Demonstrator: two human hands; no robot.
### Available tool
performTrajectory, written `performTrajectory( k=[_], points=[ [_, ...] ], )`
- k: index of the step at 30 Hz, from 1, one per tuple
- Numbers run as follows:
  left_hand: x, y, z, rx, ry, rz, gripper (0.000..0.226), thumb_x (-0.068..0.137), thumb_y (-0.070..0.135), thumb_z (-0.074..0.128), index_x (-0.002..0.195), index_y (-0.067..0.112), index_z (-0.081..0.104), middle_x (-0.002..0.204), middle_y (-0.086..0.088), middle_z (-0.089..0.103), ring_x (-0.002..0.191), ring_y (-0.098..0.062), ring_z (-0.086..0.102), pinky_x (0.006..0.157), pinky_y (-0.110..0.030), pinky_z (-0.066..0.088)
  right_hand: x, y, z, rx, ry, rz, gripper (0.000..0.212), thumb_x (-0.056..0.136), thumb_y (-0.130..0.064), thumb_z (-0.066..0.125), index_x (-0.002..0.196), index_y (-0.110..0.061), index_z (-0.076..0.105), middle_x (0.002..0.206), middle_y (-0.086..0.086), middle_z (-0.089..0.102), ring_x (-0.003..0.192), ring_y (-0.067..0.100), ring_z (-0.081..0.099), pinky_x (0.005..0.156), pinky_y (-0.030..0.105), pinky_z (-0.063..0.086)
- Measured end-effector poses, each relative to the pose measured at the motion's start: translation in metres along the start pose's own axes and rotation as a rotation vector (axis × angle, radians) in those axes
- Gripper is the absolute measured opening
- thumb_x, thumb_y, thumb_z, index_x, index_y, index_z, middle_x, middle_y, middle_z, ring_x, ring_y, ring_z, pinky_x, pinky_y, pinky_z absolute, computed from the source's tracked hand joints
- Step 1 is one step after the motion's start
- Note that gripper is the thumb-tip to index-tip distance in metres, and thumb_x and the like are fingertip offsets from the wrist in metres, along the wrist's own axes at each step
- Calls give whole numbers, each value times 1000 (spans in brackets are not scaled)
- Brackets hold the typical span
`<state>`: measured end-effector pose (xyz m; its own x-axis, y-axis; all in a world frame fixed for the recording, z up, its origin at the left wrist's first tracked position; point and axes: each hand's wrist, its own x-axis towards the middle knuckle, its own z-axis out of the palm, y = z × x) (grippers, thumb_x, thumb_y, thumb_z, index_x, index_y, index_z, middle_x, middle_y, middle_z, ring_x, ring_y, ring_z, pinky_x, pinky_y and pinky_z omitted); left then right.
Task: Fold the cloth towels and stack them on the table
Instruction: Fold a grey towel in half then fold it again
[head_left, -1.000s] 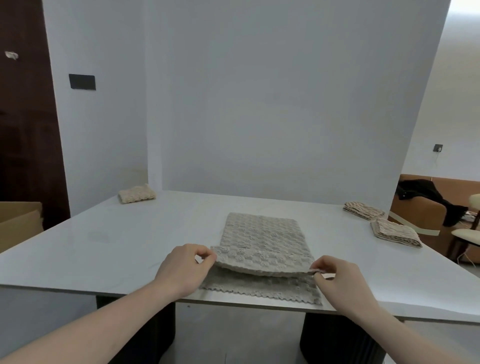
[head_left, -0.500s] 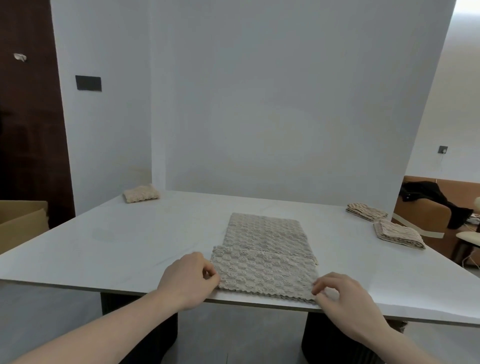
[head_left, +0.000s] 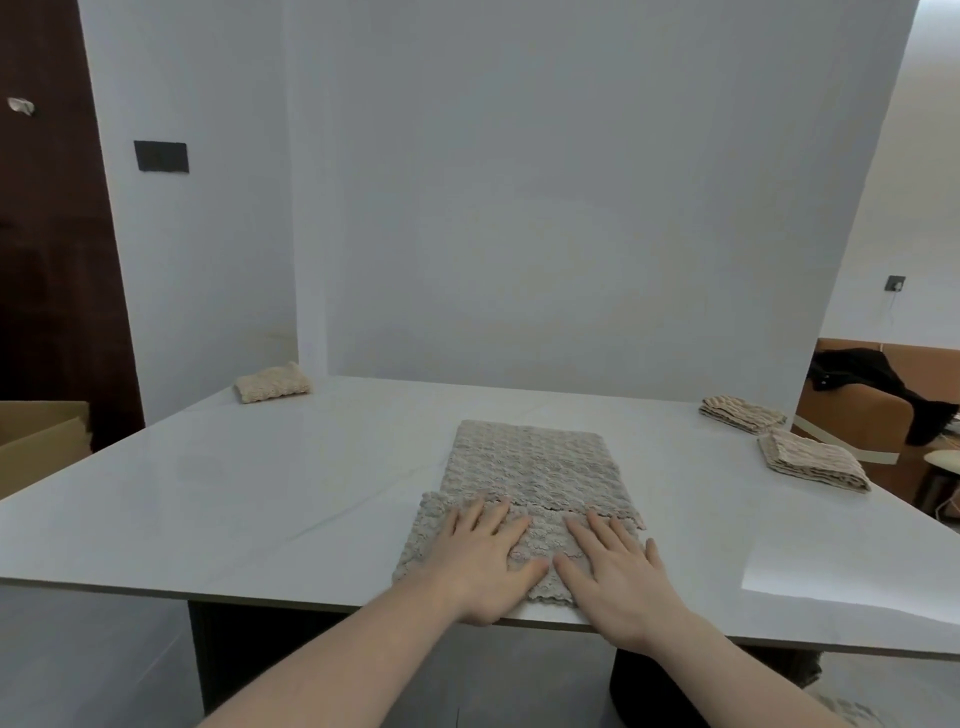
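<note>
Both forearms are reaching forward over the near edge of the table (head_left: 260, 499). The left hand (head_left: 480, 564) and right hand (head_left: 615, 571) are lying palm down with fingers straight and spread, grasping nothing, pressing side by side on the folded-over near flap of the beige towel (head_left: 535, 467). The rest of the towel is stretching flat beyond the fingertips.

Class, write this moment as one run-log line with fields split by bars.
step: pressing fold flat | left hand: flat on towel | right hand: flat on towel | place: near edge of table | folded towels elsewhere: three
</note>
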<state>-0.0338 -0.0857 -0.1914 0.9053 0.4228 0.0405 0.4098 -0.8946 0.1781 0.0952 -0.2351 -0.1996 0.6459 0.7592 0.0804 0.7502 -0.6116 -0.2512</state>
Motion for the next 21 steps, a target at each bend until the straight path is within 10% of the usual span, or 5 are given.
performTrajectory(
  k=[21],
  points=[
    [-17, -91, -6, -26, -13, -278, 81, 96, 74, 16, 163, 33, -1, 171, 9, -5, 158, -22, -10, 127, -47, -6, -3, 2, -1, 27, -17, 13, 73, 99, -69, 24, 163, -38, 7, 171, -11, -2, 158, 13, -5, 128, 46, -2]
  ],
)
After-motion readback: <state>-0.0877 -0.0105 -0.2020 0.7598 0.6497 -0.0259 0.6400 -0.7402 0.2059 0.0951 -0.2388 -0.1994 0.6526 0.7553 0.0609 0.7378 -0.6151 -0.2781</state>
